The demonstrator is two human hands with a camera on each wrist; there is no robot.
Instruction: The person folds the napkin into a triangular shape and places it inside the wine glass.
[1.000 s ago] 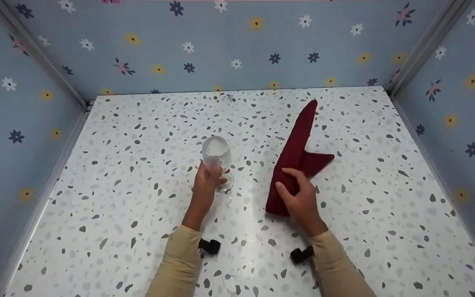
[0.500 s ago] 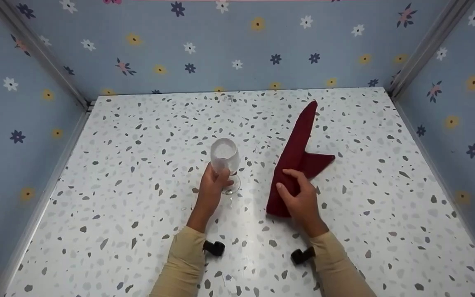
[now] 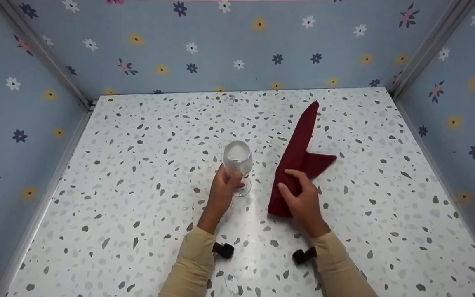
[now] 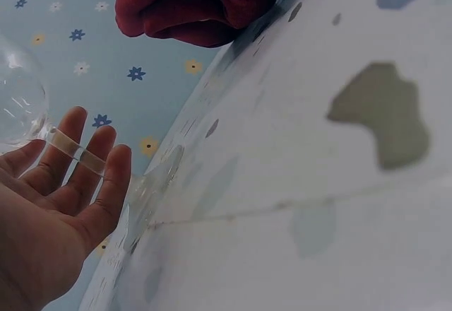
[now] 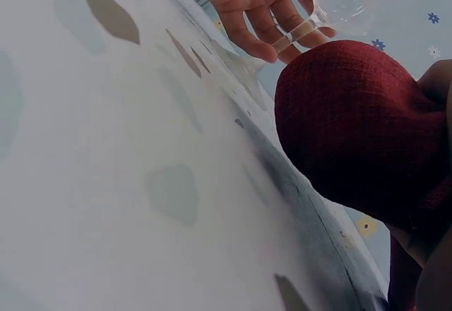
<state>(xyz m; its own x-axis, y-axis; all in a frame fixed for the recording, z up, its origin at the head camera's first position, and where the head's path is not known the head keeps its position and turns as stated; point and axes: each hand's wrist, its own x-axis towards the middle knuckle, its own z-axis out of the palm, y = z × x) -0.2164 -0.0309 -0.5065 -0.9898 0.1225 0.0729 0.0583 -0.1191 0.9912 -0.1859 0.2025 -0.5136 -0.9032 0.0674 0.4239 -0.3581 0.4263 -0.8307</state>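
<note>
Dark red cloth (image 3: 297, 144), folded long and narrow, is gripped near its 6 o'clock end by the right hand (image 3: 304, 202), thumb and one finger being seen bent on its upper face. On the head view's clock, with 12 at the far edge, its narrow tip is pointed between 12 and 1, close to that edge, and a shorter corner is angled between 2 and 3. At the cloth's 9 o'clock, near but apart, a clear stemmed glass (image 3: 237, 158) is held by the left hand (image 3: 222, 190), its stem caught between thumb and fingers; whether its foot is borne by the speckled table (image 3: 155, 144) cannot be told. Only a slim strip of table is seen between glass and cloth. More room is given from the glass toward 9 and from the cloth toward 3, each stretch being bounded by a side edge. Flowered walls (image 3: 217, 29) are met at 12, 9 and 3.
</note>
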